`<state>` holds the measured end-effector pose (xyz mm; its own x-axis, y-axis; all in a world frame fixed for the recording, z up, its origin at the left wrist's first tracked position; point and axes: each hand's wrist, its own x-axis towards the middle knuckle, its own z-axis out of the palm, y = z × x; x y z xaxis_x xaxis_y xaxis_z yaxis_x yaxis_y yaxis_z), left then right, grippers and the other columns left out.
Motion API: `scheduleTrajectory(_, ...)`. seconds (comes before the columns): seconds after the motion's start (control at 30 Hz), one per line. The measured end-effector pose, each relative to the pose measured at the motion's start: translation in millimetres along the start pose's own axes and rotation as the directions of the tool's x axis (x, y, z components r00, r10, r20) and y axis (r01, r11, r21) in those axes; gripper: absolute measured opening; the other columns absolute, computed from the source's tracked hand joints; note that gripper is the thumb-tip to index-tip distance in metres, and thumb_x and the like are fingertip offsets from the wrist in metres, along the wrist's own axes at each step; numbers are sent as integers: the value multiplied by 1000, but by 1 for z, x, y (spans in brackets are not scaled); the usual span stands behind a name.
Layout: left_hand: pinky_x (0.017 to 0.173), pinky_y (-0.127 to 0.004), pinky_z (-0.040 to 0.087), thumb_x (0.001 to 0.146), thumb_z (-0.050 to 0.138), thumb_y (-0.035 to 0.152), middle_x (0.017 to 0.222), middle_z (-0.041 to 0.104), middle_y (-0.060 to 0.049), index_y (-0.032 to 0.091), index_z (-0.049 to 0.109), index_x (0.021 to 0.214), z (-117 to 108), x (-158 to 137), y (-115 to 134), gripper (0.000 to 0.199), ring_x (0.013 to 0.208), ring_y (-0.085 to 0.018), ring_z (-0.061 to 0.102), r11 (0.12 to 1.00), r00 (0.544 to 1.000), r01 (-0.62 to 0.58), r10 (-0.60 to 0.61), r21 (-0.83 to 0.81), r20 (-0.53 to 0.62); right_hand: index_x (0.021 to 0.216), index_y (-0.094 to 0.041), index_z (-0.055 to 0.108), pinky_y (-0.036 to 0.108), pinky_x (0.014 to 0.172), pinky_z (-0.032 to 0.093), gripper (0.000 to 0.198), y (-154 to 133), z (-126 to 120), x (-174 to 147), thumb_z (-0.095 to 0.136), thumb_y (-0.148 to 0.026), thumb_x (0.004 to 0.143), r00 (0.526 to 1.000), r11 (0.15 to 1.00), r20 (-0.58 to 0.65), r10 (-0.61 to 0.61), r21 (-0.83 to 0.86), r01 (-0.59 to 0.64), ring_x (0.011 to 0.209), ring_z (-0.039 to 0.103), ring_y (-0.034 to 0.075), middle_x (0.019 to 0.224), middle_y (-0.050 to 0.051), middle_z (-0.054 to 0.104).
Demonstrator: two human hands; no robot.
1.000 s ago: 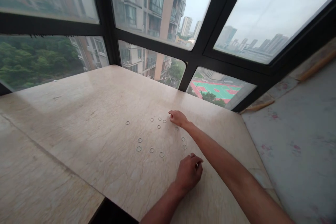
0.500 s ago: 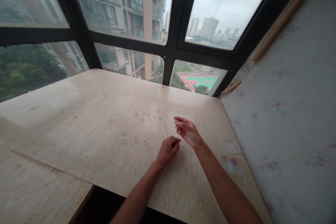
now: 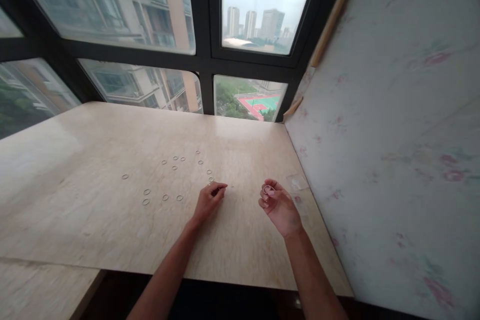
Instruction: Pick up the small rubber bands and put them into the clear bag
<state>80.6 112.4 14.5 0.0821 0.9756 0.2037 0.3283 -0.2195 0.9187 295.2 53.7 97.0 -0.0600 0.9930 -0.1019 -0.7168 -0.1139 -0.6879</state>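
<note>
My right hand [image 3: 280, 209] is raised above the right part of the marble-look surface [image 3: 240, 245], its fingers closed on a thin metal ring [image 3: 267, 189]. To its left, my left hand [image 3: 208, 202] is low over the surface, thumb and fingertips pinched together. Whatever they may hold is hidden. Just past the left knuckles lie two small rings, the farther one [image 3: 209, 172] in plain sight. Several more lie flat farther left, among them one ring [image 3: 179, 198] close to my left hand and a lone ring [image 3: 125, 176] at the far left.
Clear plastic packets [image 3: 298, 182] lie by the flower-patterned wall [image 3: 378, 160] on the right, partly behind my right hand. A dark window frame [image 3: 204, 60] borders the back. The surface ends at a front edge above a dark gap.
The view has turned right. My right hand has moved away from the left one, carrying the ring toward the wall side. My left hand keeps its pinch near the same rings.
</note>
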Motion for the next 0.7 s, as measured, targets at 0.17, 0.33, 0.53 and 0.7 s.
scheduleTrajectory(0.17, 63, -26, 50, 80, 56, 30, 85, 69, -5, 19, 71, 90, -1, -1, 1, 22, 72, -16, 62, 1000, 1000, 16, -16, 4, 1, 83, -22, 69, 21, 51, 38, 17, -19, -33, -34, 75, -21, 67, 980, 986, -160, -120, -133, 100, 59, 47, 7, 73, -3, 56)
scheduleTrajectory(0.33, 62, -26, 50, 80, 57, 33, 85, 70, -5, 19, 72, 90, -1, 0, 2, 23, 74, -17, 63, 999, 999, 45, -45, 19, -5, 85, -24, 68, 23, 49, 40, 16, -39, -70, -54, 75, -26, 70, 919, 936, -300, -257, -312, 160, 57, 49, 9, 77, -1, 60)
scheduleTrajectory(0.53, 60, -26, 50, 79, 58, 33, 83, 70, -4, 19, 71, 91, 0, 0, 2, 23, 69, -15, 62, 997, 997, 80, -81, -6, -8, 84, -20, 68, 19, 45, 39, 25, -60, -91, -53, 79, -28, 63, 836, 918, -426, -346, -340, 206, 54, 51, 7, 73, -2, 62)
scheduleTrajectory(0.7, 61, -26, 50, 78, 59, 35, 84, 70, -5, 18, 72, 91, 0, -1, 4, 25, 71, -16, 62, 997, 997, 79, -79, 1, -10, 85, -18, 66, 17, 35, 26, 29, -60, -96, -43, 77, -38, 67, 769, 788, -410, -490, -586, 189, 39, 40, 3, 73, -2, 64)
